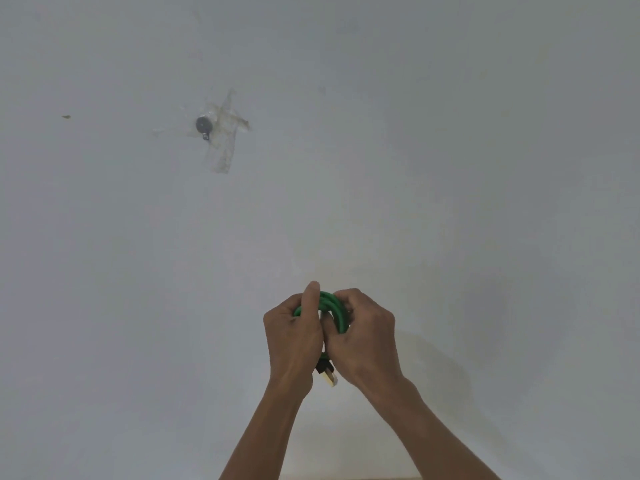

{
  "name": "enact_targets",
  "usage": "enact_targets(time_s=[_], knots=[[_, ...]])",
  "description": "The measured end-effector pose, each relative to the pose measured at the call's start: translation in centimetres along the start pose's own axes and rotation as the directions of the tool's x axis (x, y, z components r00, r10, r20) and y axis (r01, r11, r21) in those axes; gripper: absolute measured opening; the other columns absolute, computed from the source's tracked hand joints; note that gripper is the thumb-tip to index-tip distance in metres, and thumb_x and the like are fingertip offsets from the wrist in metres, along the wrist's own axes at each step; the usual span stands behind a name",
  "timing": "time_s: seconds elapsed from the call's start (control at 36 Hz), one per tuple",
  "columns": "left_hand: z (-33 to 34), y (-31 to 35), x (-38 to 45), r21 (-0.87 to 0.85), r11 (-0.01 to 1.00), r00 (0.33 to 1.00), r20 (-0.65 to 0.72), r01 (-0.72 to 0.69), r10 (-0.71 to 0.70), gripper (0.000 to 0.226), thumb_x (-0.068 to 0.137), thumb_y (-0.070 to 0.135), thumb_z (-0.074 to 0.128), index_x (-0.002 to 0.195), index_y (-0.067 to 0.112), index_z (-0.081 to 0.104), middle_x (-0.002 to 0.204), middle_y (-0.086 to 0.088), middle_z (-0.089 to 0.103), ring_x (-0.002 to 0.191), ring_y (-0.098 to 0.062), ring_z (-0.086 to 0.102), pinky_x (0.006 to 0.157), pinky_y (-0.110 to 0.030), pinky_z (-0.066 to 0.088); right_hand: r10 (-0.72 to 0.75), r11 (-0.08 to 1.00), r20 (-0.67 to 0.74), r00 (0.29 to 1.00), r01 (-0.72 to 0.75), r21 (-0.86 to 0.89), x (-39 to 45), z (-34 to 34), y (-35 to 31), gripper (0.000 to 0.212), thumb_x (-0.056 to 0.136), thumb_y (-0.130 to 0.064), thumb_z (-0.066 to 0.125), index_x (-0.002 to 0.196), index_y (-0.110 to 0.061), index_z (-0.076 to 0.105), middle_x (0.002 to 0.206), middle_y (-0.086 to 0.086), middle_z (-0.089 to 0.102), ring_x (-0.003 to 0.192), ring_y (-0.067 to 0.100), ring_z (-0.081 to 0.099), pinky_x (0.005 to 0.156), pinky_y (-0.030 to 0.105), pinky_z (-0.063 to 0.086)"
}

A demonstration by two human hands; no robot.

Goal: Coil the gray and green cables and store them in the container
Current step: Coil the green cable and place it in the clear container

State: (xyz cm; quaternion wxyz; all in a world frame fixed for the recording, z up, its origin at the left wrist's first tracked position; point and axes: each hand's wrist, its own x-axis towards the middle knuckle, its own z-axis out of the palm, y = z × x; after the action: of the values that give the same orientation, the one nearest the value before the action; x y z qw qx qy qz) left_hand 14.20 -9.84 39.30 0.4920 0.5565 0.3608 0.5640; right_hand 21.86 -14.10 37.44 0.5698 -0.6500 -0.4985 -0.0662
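Observation:
The green cable (334, 308) is wound into a small coil, held up in front of a white wall. My left hand (294, 336) grips the coil's left side with the thumb raised over the top. My right hand (365, 336) closes on the coil's right side. The two hands touch each other and hide most of the loops. A black plug with a pale connector tip (327, 374) hangs down between my wrists. Neither the gray cable nor the container is in view.
A white wall (450, 168) fills the view. A small gray round fitting (203, 125) is stuck to it at the upper left under strips of clear tape. A tiny brown mark (66, 116) sits far left.

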Motion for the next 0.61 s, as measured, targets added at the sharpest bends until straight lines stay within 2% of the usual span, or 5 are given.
enact_targets(time_s=[0.14,0.31,0.42,0.53,0.61], knots=[[-0.4,0.3,-0.1,-0.021,0.999,0.998,0.047,-0.03,0.031,0.036,0.094,0.032,0.067,0.069,0.007,0.071,0.043,0.011,0.047,0.04,-0.008,0.04,0.047,-0.022,0.039,-0.03,0.999,0.005,1.0,0.03,0.022,0.1,0.1,0.0,0.032,0.083,-0.015,0.071,0.112,-0.023,0.062,0.089,-0.007,0.068,0.077,0.01,0.064,0.07,0.026,0.055],[-1.8,-0.8,-0.2,0.015,1.0,0.999,0.037,-0.023,0.023,0.037,0.094,0.034,0.066,0.062,0.015,0.069,0.042,0.012,0.043,0.042,-0.011,0.036,0.05,-0.031,0.035,-0.171,0.984,0.134,0.976,0.175,-0.018,0.2,0.0,0.8,0.017,0.086,-0.022,0.069,0.103,-0.02,0.07,0.083,-0.007,0.072,0.073,0.012,0.066,0.068,0.026,0.056],[-1.6,-0.9,-0.6,-0.005,1.0,0.996,0.084,0.002,-0.002,0.031,0.093,0.034,0.068,0.071,0.013,0.073,0.044,0.012,0.045,0.041,-0.009,0.039,0.045,-0.025,0.039,-0.198,0.967,0.06,0.978,0.205,-0.154,0.0,1.1,1.5,0.016,0.084,-0.016,0.071,0.1,-0.016,0.072,0.076,-0.004,0.068,0.063,0.009,0.059,0.059,0.025,0.054],[-1.6,-1.4,-0.6,-0.001,1.0,0.991,0.137,0.001,-0.001,0.021,0.093,0.031,0.068,0.085,0.014,0.077,0.052,0.012,0.057,0.04,-0.004,0.049,0.044,-0.024,0.046,-0.171,0.956,-0.006,0.985,0.165,-0.242,-0.1,1.8,1.5,0.01,0.083,-0.014,0.073,0.082,-0.016,0.063,0.066,-0.004,0.059,0.05,0.014,0.051,0.045,0.024,0.044],[-2.2,-2.1,-0.4,0.047,0.999,0.991,0.136,-0.024,0.017,0.023,0.093,0.034,0.067,0.082,0.018,0.077,0.052,0.013,0.056,0.042,-0.005,0.046,0.049,-0.025,0.042,-0.164,0.955,0.027,0.986,0.165,-0.248,-0.6,2.1,1.7,0.009,0.085,-0.015,0.07,0.084,-0.016,0.061,0.068,-0.003,0.06,0.053,0.016,0.053,0.047,0.028,0.049]])
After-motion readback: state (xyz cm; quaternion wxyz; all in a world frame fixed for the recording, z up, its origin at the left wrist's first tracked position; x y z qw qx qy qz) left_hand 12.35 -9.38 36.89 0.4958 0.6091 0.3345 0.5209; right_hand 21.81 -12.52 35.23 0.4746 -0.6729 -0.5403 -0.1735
